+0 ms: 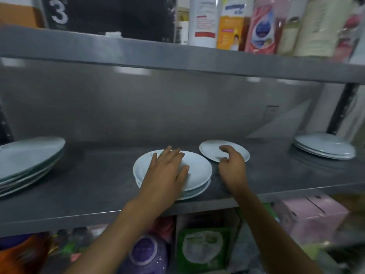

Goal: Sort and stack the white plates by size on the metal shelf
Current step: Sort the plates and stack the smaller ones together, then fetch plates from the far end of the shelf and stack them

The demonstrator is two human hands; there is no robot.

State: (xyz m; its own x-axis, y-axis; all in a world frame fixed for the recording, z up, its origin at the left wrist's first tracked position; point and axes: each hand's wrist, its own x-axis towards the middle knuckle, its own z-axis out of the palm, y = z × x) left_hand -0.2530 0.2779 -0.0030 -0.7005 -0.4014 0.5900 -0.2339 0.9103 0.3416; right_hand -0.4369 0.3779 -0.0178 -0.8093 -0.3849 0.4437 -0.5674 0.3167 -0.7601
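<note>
Grey metal shelf [98, 184] runs the width of the scene, bottles [237, 24] crowding the shelf above. Far left, a tilted pile of big plates [29, 155]. At the middle, near the front edge, sits a stack [199, 173] with the left hand [167, 171] flat on top, fingers straight, released. Just right, a small plate [211, 150] lies alone; the right hand [231, 165] pinches its near rim. Far right, another pile [325, 146].
</note>
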